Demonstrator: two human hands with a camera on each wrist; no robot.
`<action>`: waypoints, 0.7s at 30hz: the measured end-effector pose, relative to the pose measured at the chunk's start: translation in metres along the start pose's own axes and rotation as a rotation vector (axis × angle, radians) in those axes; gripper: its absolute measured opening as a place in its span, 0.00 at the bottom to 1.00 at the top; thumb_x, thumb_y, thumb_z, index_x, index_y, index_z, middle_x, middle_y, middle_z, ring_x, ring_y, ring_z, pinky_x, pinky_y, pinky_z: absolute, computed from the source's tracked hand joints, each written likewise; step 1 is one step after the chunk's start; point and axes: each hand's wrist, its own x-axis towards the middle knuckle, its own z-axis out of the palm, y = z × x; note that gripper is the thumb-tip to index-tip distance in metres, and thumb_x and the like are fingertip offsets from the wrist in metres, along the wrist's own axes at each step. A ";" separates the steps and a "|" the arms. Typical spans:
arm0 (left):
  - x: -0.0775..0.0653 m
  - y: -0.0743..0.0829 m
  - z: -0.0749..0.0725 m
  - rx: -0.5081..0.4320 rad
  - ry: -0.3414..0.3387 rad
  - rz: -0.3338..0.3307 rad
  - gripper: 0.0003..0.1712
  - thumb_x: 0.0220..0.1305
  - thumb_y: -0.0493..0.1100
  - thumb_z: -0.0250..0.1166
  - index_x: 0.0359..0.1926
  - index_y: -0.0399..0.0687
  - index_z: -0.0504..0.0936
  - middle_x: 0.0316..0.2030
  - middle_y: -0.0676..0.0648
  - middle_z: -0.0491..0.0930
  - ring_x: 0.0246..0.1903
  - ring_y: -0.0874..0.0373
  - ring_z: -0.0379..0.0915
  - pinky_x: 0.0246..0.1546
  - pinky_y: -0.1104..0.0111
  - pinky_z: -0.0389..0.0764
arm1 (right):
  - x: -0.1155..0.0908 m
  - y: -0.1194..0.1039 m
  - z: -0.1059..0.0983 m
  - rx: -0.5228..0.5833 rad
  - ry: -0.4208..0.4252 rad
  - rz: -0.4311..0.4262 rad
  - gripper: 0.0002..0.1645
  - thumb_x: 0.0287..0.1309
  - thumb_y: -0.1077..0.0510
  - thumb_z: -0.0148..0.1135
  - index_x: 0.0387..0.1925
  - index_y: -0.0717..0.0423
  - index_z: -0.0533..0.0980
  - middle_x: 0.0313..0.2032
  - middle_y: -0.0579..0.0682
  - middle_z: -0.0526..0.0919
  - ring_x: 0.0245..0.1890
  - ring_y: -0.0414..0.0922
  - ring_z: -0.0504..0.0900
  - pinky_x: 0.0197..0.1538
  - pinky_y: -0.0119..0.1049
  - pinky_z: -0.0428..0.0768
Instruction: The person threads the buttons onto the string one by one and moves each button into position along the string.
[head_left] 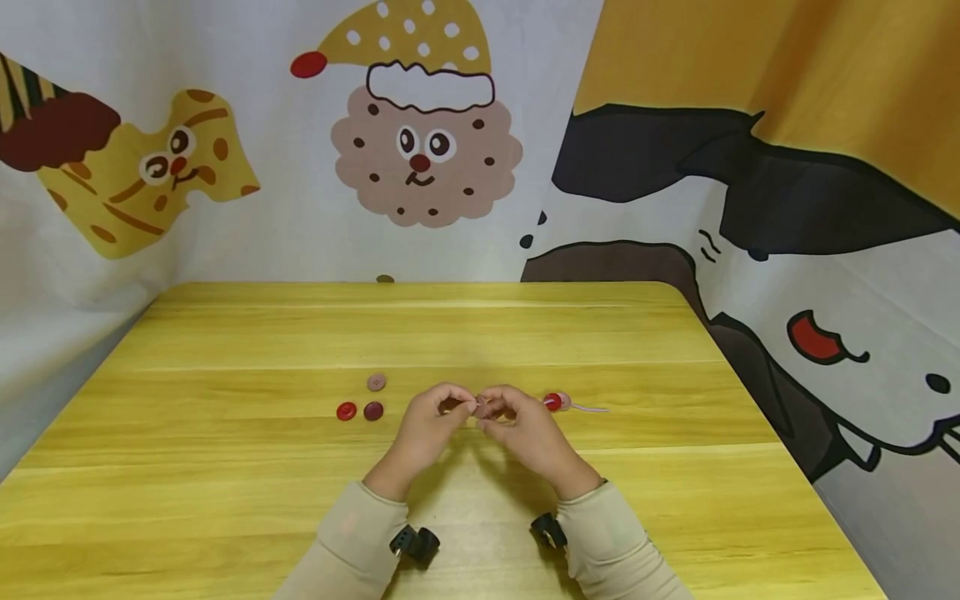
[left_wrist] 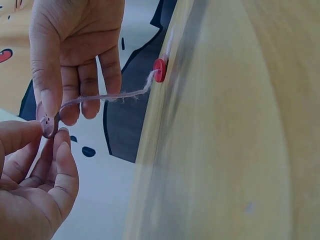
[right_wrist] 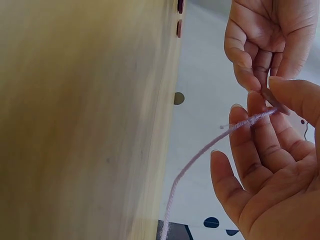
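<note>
Above the middle of the table, a dusty-pink button (left_wrist: 48, 126) with small holes is held between both hands. My left hand (head_left: 431, 421) pinches its edge between thumb and fingertips. My right hand (head_left: 531, 425) grips the same button, thumb on one face and fingers behind. A pale pink yarn (right_wrist: 192, 160) runs from this button, past the right fingers, down to a red button (head_left: 552, 402) on the table to the right. A pale pink button (head_left: 565, 401) lies against the red one, and the yarn's tail (head_left: 590, 409) stretches rightward from them.
Left of the hands lie three loose buttons: a brownish-pink one (head_left: 377, 382), a bright red one (head_left: 347, 411) and a dark maroon one (head_left: 373, 411). The wooden table (head_left: 225, 492) ends at a printed cloth (head_left: 285, 225) behind and at the sides.
</note>
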 end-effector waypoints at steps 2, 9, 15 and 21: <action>0.000 0.000 0.000 0.002 0.002 -0.003 0.03 0.66 0.36 0.62 0.36 0.44 0.82 0.35 0.51 0.80 0.37 0.57 0.73 0.39 0.63 0.74 | 0.000 0.000 0.000 -0.001 -0.003 0.001 0.14 0.58 0.65 0.65 0.47 0.55 0.78 0.35 0.45 0.84 0.41 0.45 0.80 0.53 0.52 0.73; 0.000 0.001 0.001 0.006 -0.002 -0.015 0.03 0.66 0.36 0.62 0.36 0.44 0.82 0.35 0.51 0.80 0.37 0.58 0.73 0.39 0.64 0.74 | 0.000 -0.001 0.001 -0.002 0.001 -0.006 0.15 0.58 0.65 0.65 0.48 0.56 0.78 0.33 0.44 0.83 0.41 0.44 0.80 0.54 0.52 0.74; 0.000 0.000 0.000 -0.007 -0.019 -0.018 0.04 0.66 0.36 0.61 0.36 0.41 0.82 0.36 0.49 0.80 0.37 0.57 0.72 0.37 0.65 0.73 | 0.000 -0.001 0.001 -0.011 0.000 -0.014 0.17 0.58 0.64 0.66 0.50 0.57 0.77 0.33 0.44 0.84 0.40 0.44 0.80 0.54 0.52 0.74; 0.001 -0.001 0.001 0.027 -0.042 -0.026 0.03 0.67 0.37 0.61 0.37 0.43 0.82 0.37 0.49 0.80 0.38 0.56 0.74 0.39 0.64 0.75 | 0.000 -0.001 0.000 -0.022 -0.015 -0.020 0.17 0.58 0.64 0.66 0.50 0.56 0.77 0.34 0.44 0.83 0.40 0.43 0.80 0.54 0.53 0.73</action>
